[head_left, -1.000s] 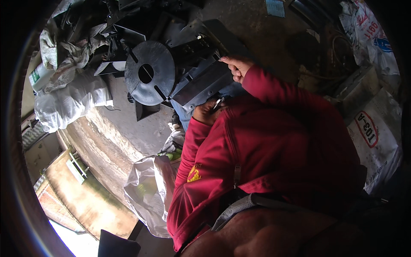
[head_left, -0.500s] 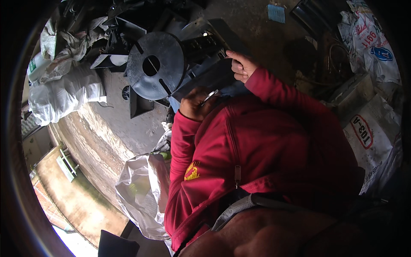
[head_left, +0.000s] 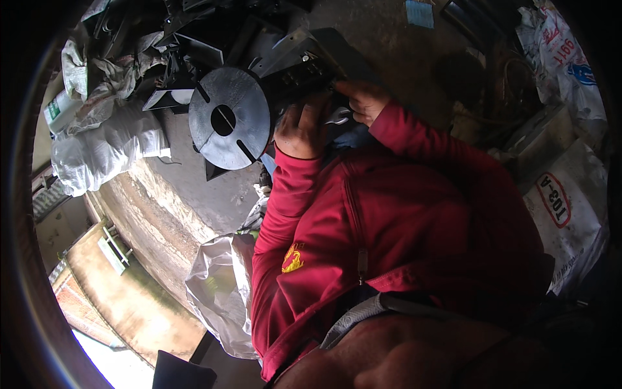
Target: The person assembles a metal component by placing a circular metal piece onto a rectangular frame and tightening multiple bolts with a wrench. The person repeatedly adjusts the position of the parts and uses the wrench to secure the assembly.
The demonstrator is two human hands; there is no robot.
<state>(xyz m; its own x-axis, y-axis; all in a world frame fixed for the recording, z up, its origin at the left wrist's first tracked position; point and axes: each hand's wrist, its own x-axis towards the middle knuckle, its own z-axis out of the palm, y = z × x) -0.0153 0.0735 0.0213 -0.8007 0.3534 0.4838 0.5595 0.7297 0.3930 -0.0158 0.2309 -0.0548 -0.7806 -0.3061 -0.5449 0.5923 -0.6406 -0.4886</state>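
Observation:
A grey round metal disc (head_left: 253, 110) with a centre hole and two slots stands on the end of a dark metal assembly (head_left: 295, 78), left of my hands. My left hand (head_left: 299, 133) is closed beside the disc, its fingers bent over the dark metal. A silver open-end wrench (head_left: 338, 117) sticks out by its fingers; its handle is hidden in the hand. My right hand (head_left: 368, 100) is at the right end of the assembly, index finger reaching forward to the metal and the other fingers curled. What its fingertips pinch is too dark to make out.
Dark metal parts (head_left: 201, 48) are heaped at the far left. White plastic-wrapped bundles (head_left: 107, 149) lie left, an open white sack (head_left: 220, 292) stands by my left arm. Printed sacks (head_left: 564, 214) and a metal box (head_left: 541, 133) are at right; a blue sheet (head_left: 420, 13) lies far off.
My left hand has moved up and forward with the wrench, toward my right hand. My right fingertips have dropped slightly to the metal. The disc appears turned and shifted a little left and nearer.

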